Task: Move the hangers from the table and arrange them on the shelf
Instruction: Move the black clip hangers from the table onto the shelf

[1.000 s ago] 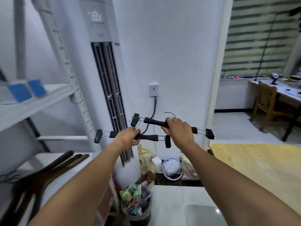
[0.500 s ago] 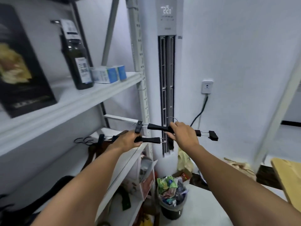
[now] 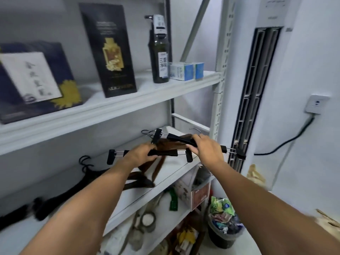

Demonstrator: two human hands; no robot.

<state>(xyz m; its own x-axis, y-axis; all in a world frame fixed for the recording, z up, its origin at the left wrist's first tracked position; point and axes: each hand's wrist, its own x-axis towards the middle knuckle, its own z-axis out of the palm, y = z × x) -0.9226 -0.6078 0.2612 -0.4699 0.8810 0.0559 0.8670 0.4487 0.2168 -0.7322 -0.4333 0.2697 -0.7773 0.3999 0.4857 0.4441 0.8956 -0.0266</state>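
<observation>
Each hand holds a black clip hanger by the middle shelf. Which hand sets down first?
Likely left. The left hand holds the lower black clip hanger above the white middle shelf and brown wooden hangers. The right hand holds the upper hanger, which overhangs the shelf's edge.

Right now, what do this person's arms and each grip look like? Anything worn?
No sleeves show: the left forearm and right forearm are bare to the picture's edge. The left grip and right grip are ungloved; no watch, bracelet or ring is visible, though slight blur could hide small things.

Matt black hangers (image 3: 162,152) — metal rods
</observation>
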